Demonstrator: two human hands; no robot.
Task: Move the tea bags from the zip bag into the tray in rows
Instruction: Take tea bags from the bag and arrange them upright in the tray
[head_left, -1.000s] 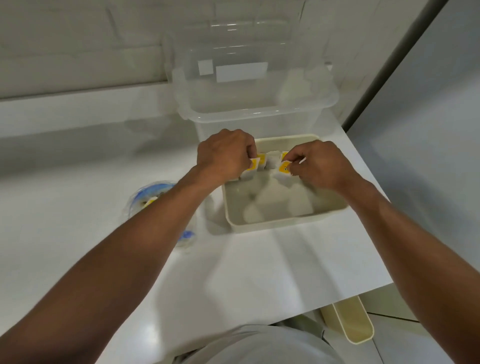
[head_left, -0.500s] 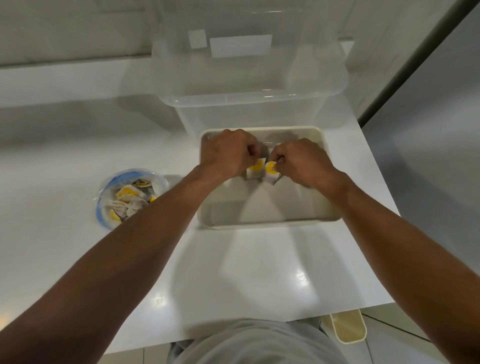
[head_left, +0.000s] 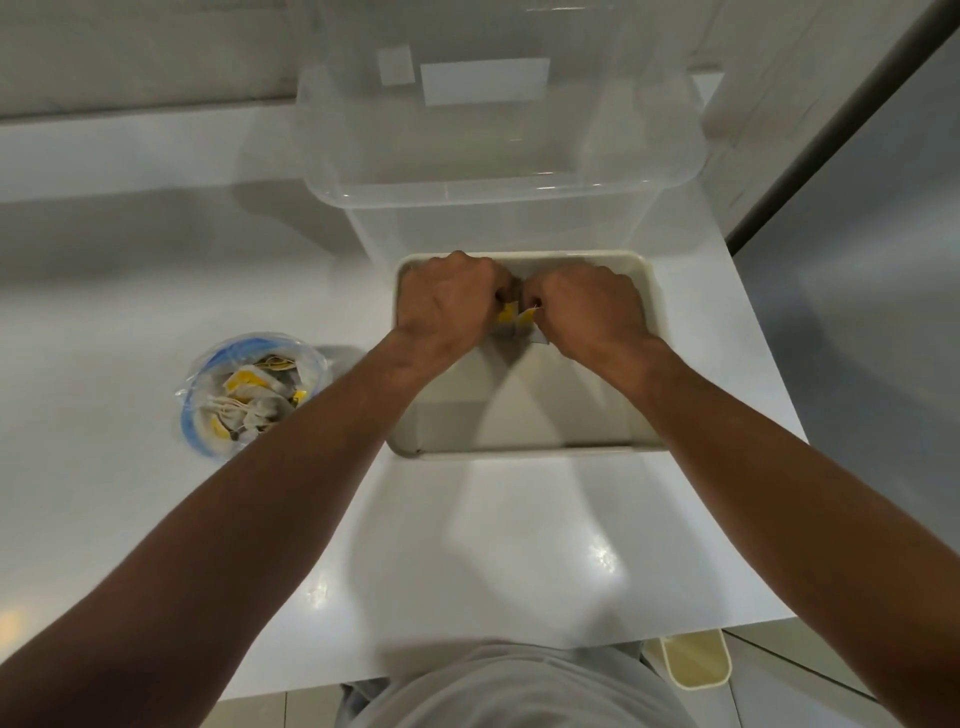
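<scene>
The tea bags (head_left: 511, 319) are right over the tray (head_left: 519, 451), up toward its far wall and about midway across, a small cluster showing yellow tags and pale paper. The left hand (head_left: 447, 301) has its fingers curled in on the cluster from the tray's left side. The right hand (head_left: 587, 306) meets it from the tray's right side, fingertips pinching a white edge of the same bunch. Both hands are gripping, knuckles up, nearly touching each other. Whether the bags are already resting on the tray floor or held just above it cannot be told, since the hands cover that spot.

How far along? Early, by the look of it. The near half of the tray floor shows bare, with no finished row in sight, and anything laid along the far wall is hidden under the hands. This bunch looks like the start of a first row at the far side.

Well to the left of the tray, and apart from it, sits the zip bag (head_left: 249, 395), mouth open with its blue rim showing, and a heap of tea bags (head_left: 244, 382) lies inside. So most of the job seems to lie ahead.

Just beyond the tray's far wall stands a clear plastic bin (head_left: 498, 182). The tray rests on a white counter (head_left: 519, 545). Below the counter edge, off the tray's near right corner, a small cream container (head_left: 696, 660) peeks out.
</scene>
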